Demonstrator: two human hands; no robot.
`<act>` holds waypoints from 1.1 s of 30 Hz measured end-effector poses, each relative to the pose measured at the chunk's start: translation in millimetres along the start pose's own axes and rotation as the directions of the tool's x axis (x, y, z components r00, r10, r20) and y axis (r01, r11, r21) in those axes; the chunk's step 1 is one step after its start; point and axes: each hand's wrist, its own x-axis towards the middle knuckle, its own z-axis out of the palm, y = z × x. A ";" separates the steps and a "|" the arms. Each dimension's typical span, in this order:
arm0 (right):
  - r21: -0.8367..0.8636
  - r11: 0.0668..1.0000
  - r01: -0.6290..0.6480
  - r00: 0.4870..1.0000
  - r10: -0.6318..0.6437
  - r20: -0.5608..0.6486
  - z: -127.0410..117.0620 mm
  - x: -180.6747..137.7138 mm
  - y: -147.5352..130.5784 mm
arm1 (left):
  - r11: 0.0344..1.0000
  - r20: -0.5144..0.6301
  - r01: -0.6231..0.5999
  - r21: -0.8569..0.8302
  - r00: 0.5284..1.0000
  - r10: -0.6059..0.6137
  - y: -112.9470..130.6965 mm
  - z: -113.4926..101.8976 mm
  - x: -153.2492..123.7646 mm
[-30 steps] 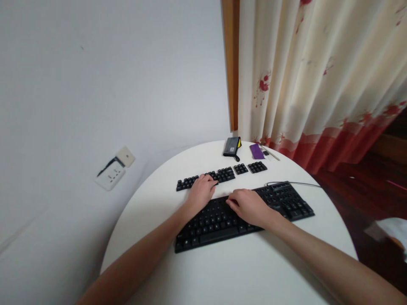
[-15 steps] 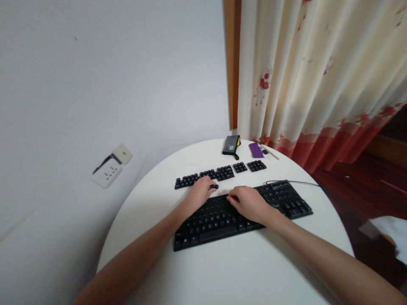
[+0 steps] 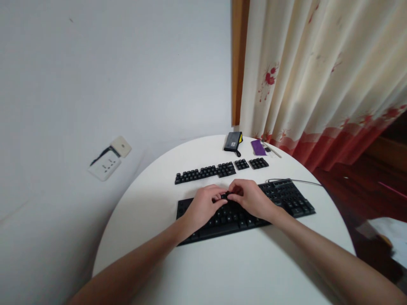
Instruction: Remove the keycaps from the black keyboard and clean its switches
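A black keyboard [image 3: 286, 199] lies across the round white table [image 3: 229, 262]. Behind it, loose black keycaps [image 3: 205, 173] are laid out in rows, with two smaller groups of keycaps [image 3: 258, 163] to their right. My left hand [image 3: 203, 207] and my right hand [image 3: 252, 199] meet above the keyboard's middle. Their fingertips pinch together on a small black keycap [image 3: 226, 195] held between them. Both hands are closed in a pinch, and they hide the keys beneath.
At the table's far edge lie a grey and yellow pouch [image 3: 233, 141], a purple card [image 3: 257, 147] and a thin pen-like tool [image 3: 274, 151]. The keyboard cable [image 3: 302, 182] runs off to the right. A wall socket [image 3: 106, 163] sits at left, a curtain [image 3: 318, 76] at right.
My left hand left the keycap row with a keycap and moved back over the keyboard. My right hand lifted off the keys to meet it. The view shifted slightly.
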 end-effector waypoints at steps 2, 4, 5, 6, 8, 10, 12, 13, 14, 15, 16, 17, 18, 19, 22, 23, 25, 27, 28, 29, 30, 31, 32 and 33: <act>-0.045 0.999 -0.021 1.000 0.020 -0.011 -6.5 2.3 4.4 | 0.994 -0.006 0.066 -0.085 0.998 -0.067 -1.1 6.0 -3.3; -0.085 0.995 -0.043 0.998 0.039 -0.052 -11.7 4.5 7.0 | 0.985 0.018 0.099 -0.142 0.995 -0.097 -0.9 11.3 -7.8; -0.100 0.993 -0.056 0.996 0.049 -0.074 -13.3 5.2 7.4 | 0.985 0.030 0.099 -0.144 0.995 -0.096 -0.7 13.6 -10.0; -0.109 0.991 -0.071 0.994 0.061 -0.091 -14.2 5.7 7.1 | 0.988 0.040 0.086 -0.128 0.996 -0.082 -0.7 15.6 -11.8; -0.121 0.988 -0.099 0.991 0.087 -0.098 -14.6 5.5 5.5 | 0.997 0.048 0.023 -0.073 0.999 -0.019 -1.6 19.0 -14.1; -0.128 0.986 -0.104 0.993 0.095 -0.077 -14.5 4.5 3.9 | 0.998 0.046 -0.054 -0.030 0.997 0.055 -3.8 21.9 -14.9; -0.130 0.988 -0.088 0.996 0.085 -0.034 -15.3 3.3 3.5 | 0.995 0.045 -0.100 -0.005 0.994 0.100 -6.9 24.7 -15.2; -0.130 0.988 -0.081 0.997 0.081 -0.003 -16.4 2.8 3.9 | 0.994 0.046 -0.108 0.007 0.993 0.108 -8.4 26.0 -15.5; -0.128 0.989 -0.076 0.996 0.081 0.029 -17.8 2.4 4.6 | 0.993 0.048 -0.112 0.019 0.993 0.111 -9.6 27.2 -16.1; -0.130 0.989 -0.074 0.995 0.083 0.063 -19.6 2.1 5.5 | 0.993 0.049 -0.115 0.035 0.992 0.113 -10.5 28.2 -16.9; -0.135 0.988 -0.073 0.992 0.086 0.094 -21.5 1.8 6.3 | 0.991 0.049 -0.120 0.053 0.992 0.117 -10.8 28.9 -17.9; -0.141 0.988 -0.071 0.989 0.088 0.121 -23.4 1.4 7.0 | 0.989 0.049 -0.127 0.071 0.991 0.124 -10.6 29.2 -18.9; -0.146 0.987 -0.068 0.985 0.090 0.146 -25.2 0.9 7.3 | 0.987 0.052 -0.136 0.087 0.990 0.132 -9.8 29.1 -19.7; -0.150 0.987 -0.063 0.981 0.089 0.174 -26.6 0.4 7.1 | 0.985 0.056 -0.142 0.099 0.989 0.137 -8.5 28.7 -20.4; -0.143 0.989 -0.040 0.966 0.075 0.249 -28.8 -1.7 3.9 | 0.985 0.069 -0.133 0.106 0.990 0.126 -4.0 26.5 -21.1; -0.143 0.989 -0.034 0.961 0.072 0.266 -28.8 -2.4 2.3 | 0.987 0.070 -0.124 0.104 0.991 0.117 -3.0 26.1 -21.0; -0.156 0.987 -0.032 0.957 0.075 0.282 -28.3 -3.5 -1.1 | 0.988 0.060 -0.112 0.105 0.993 0.106 -2.7 26.5 -20.6; -0.181 0.983 -0.032 0.954 0.084 0.289 -27.9 -4.1 -3.6 | 0.987 0.041 -0.115 0.109 0.993 0.111 -4.3 28.2 -20.5; -0.194 0.981 -0.029 0.952 0.086 0.292 -27.9 -4.3 -4.5 | 0.987 0.031 -0.120 0.111 0.993 0.117 -5.3 29.3 -20.6; -0.202 0.979 -0.025 0.951 0.085 0.297 -28.1 -4.4 -5.1 | 0.985 0.025 -0.126 0.114 0.992 0.124 -6.1 30.3 -20.9; -0.205 0.979 -0.020 0.950 0.083 0.302 -28.4 -4.5 -5.6 | 0.984 0.025 -0.134 0.121 0.991 0.132 -6.6 31.0 -21.4; -0.205 0.979 -0.013 0.947 0.078 0.311 -28.7 -4.7 -6.0 | 0.981 0.028 -0.143 0.132 0.990 0.141 -6.5 31.2 -21.9; -0.204 0.979 -0.006 0.945 0.072 0.320 -29.1 -4.8 -6.3 | 0.977 0.036 -0.153 0.148 0.988 0.150 -5.9 30.8 -22.5; -0.203 0.979 0.004 0.942 0.065 0.331 -29.3 -5.0 -6.5 | 0.972 0.050 -0.166 0.168 0.986 0.160 -4.8 29.9 -23.1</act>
